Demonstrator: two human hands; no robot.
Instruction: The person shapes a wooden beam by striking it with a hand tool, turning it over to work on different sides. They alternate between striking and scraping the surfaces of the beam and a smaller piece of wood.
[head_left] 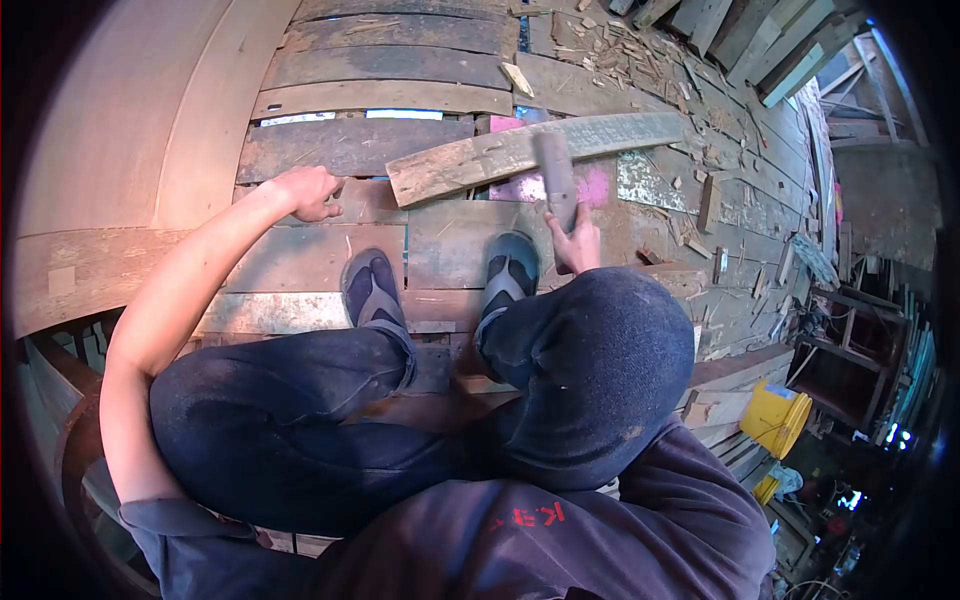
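Observation:
My right hand (574,240) is closed around a thick grey-brown bar (556,165), whose kind does not show. The bar stands up from the hand, and its far end overlaps a weathered wooden plank (450,170) in this view. That plank lies slantwise across the floorboards, beyond my feet. My left hand (310,192) is over the boards, left of the plank's near end and apart from it. Its fingers are curled together and point down; what they hold, if anything, is hidden. My split-toe shoes (375,285) rest on the boards between the two hands.
Wood chips (640,65) and splinters litter the floorboards (385,60) at upper right. A large smooth wooden panel (110,120) borders the left side. More planks (770,40) lean at the top right. A yellow bucket (776,420) sits at lower right near a dark frame (855,345).

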